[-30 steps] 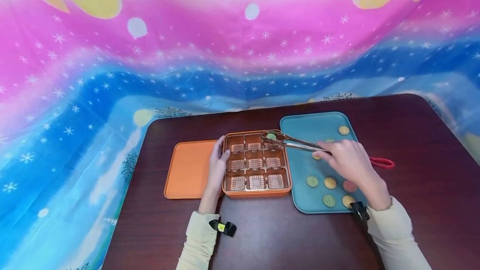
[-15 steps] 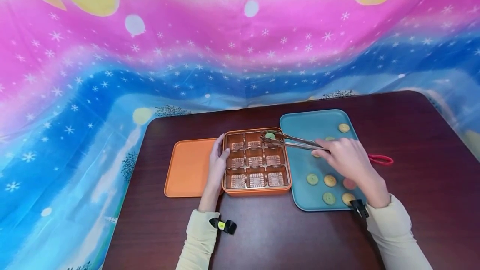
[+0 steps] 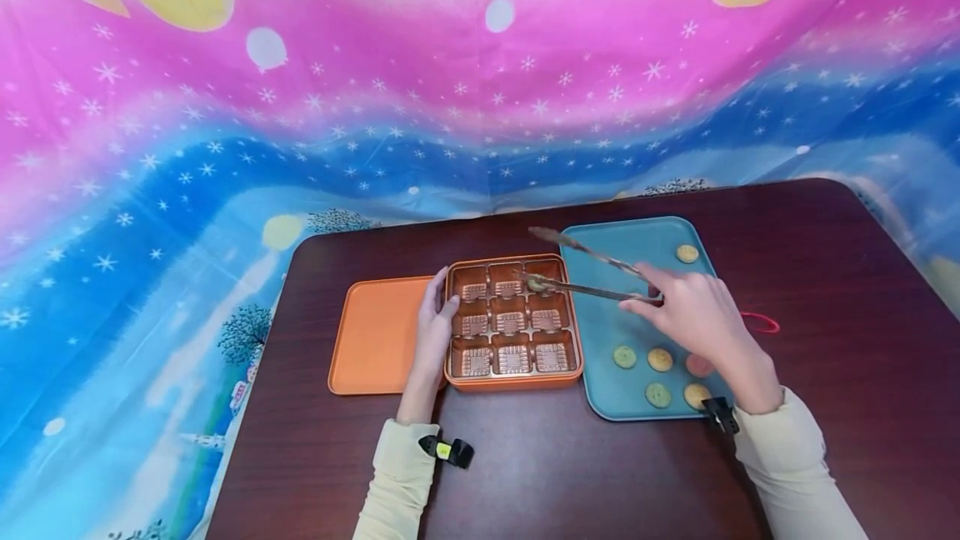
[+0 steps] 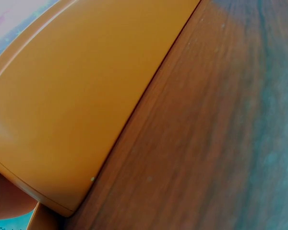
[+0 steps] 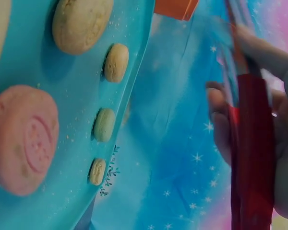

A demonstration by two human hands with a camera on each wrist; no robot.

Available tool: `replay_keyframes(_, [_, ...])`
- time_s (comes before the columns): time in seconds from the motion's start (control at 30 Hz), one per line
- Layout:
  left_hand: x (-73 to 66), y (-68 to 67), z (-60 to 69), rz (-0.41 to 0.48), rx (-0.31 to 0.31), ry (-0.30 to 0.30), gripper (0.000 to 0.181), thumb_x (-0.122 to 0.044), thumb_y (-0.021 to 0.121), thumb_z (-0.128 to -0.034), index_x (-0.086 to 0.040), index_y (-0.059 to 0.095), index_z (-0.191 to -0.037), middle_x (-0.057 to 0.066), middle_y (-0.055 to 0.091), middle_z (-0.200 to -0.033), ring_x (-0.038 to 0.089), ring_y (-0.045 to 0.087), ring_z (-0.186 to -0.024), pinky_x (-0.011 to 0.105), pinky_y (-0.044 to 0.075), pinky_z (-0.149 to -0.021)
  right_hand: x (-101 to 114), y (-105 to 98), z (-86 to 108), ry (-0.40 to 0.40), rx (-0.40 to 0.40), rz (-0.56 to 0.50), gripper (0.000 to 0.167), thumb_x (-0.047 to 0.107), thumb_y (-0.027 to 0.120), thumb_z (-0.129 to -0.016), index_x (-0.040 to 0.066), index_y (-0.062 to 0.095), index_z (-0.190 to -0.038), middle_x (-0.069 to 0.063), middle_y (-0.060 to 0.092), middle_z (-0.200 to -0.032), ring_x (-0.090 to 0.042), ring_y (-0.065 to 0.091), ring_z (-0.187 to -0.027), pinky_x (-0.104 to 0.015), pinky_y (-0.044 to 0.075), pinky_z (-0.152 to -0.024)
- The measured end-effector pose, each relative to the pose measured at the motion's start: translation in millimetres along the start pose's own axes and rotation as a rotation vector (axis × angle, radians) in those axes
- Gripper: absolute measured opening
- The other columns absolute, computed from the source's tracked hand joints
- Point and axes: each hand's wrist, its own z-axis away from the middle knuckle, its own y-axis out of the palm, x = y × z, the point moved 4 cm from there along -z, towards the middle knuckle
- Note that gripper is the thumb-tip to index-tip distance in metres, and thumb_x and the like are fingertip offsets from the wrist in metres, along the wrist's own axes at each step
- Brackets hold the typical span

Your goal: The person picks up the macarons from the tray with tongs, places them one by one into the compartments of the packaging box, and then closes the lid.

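Observation:
My right hand (image 3: 701, 319) grips metal tongs (image 3: 592, 292) whose arms are spread apart, the lower one reaching into the back right compartment of an orange box (image 3: 513, 384). A green cookie (image 3: 537, 282) lies in that compartment, partly hidden by the tong arm. In the right wrist view, the hand (image 5: 283, 115) is wrapped around the tongs' red handle (image 5: 253, 158). My left hand (image 3: 432, 336) holds the box's left side, thumb over the rim. The other compartments show bare ridged bottoms. The left wrist view shows the box's orange wall (image 4: 86, 96), without the hand.
A blue-green tray (image 3: 611, 407) right of the box bears several round cookies, among them a pink one (image 5: 25, 140) and a yellow one (image 3: 660, 359). The orange lid (image 3: 375, 336) lies left of the box. A patterned cloth (image 3: 480, 107) hangs behind the table.
The tongs have opened, their upper arm swinging up and away from the box. The green cookie, earlier between the tips, now sits lower in the back right compartment. My left hand stays on the box.

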Motion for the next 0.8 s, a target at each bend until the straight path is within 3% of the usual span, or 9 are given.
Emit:
replay_keyframes(0.07, [0.0,0.1,-0.2,0.005,0.001,0.004,0.052,-0.002,0.044,-0.1085,-0.005,0.035,-0.160,0.011,0.029,-0.168,0.024,0.019,-0.156,0.046,0.021,-0.124,-2.0,-3.3,-0.2,0.008,-0.052,-0.007,0.083,0.077,0.037,-0.093,0.004,0.071,-0.111,0.005,0.048,-0.062,-0.004,0.029,-0.043,-0.027,0.026,-0.040])
replay_keyframes(0.17, [0.4,0.0,-1.0,0.012,0.005,0.009,0.053,-0.001,0.043,-0.1082,-0.004,0.035,-0.160,0.012,0.029,-0.168,0.024,0.019,-0.156,0.046,0.021,-0.124,-5.0,-9.4,0.5,0.028,-0.117,-0.021,0.086,0.080,0.036,-0.093,0.003,0.069,-0.111,0.004,0.049,-0.062,-0.006,0.030,-0.044,-0.028,0.027,-0.039])
replay_keyframes(0.27, [0.6,0.2,-1.1,0.016,0.010,0.009,0.053,-0.001,0.043,-0.1079,-0.005,0.034,-0.160,0.011,0.027,-0.169,0.023,0.017,-0.157,0.046,0.020,-0.124,-9.3,-15.4,3.1,0.067,-0.145,-0.030,0.085,0.080,0.040,-0.092,0.003,0.068,-0.117,0.004,0.046,-0.062,-0.007,0.031,-0.046,-0.028,0.027,-0.041])
replay_keyframes(0.4, [0.3,0.8,-0.6,0.009,0.013,0.012,0.054,0.000,0.043,-0.1076,-0.005,0.034,-0.160,0.011,0.027,-0.169,0.023,0.017,-0.157,0.046,0.020,-0.124,-17.3,-23.6,8.6,0.140,-0.151,-0.031,0.073,0.070,0.060,-0.093,0.004,0.066,-0.123,0.005,0.037,-0.059,-0.009,0.029,-0.045,-0.030,0.026,-0.043])
replay_keyframes(0.5, [-0.9,0.7,0.5,-0.003,0.006,0.013,0.053,-0.001,0.044,-0.1077,-0.006,0.036,-0.160,0.011,0.029,-0.168,0.024,0.020,-0.156,0.046,0.022,-0.123,-24.0,-29.8,12.6,0.184,-0.169,-0.018,0.071,0.071,0.061,-0.091,0.002,0.065,-0.107,0.005,0.030,-0.056,-0.009,0.026,-0.044,-0.031,0.025,-0.043])
replay_keyframes(0.6, [-1.6,0.6,1.0,-0.010,-0.001,0.010,0.052,-0.002,0.045,-0.1082,-0.007,0.037,-0.160,0.012,0.031,-0.167,0.027,0.024,-0.155,0.048,0.024,-0.122,-30.2,-35.0,15.6,0.199,-0.209,0.010,0.081,0.084,0.044,-0.089,0.004,0.057,-0.087,0.005,0.028,-0.055,-0.008,0.023,-0.043,-0.032,0.025,-0.043])
replay_keyframes(0.7, [-2.3,0.7,1.0,-0.012,-0.003,0.007,0.052,-0.003,0.045,-0.1086,-0.007,0.037,-0.160,0.012,0.033,-0.166,0.028,0.027,-0.154,0.050,0.026,-0.122,-34.8,-39.3,18.3,0.198,-0.239,0.035,0.086,0.087,0.034,-0.088,0.004,0.054,-0.082,0.004,0.026,-0.054,-0.007,0.020,-0.042,-0.032,0.023,-0.041])
replay_keyframes(0.8, [-2.2,0.7,0.2,-0.016,-0.005,0.010,0.052,-0.003,0.045,-0.1086,-0.006,0.037,-0.160,0.013,0.033,-0.166,0.028,0.027,-0.154,0.049,0.026,-0.121,-38.1,-43.6,20.6,0.198,-0.250,0.039,0.084,0.085,0.036,-0.090,0.004,0.055,-0.084,0.004,0.026,-0.054,-0.009,0.021,-0.041,-0.032,0.023,-0.040])
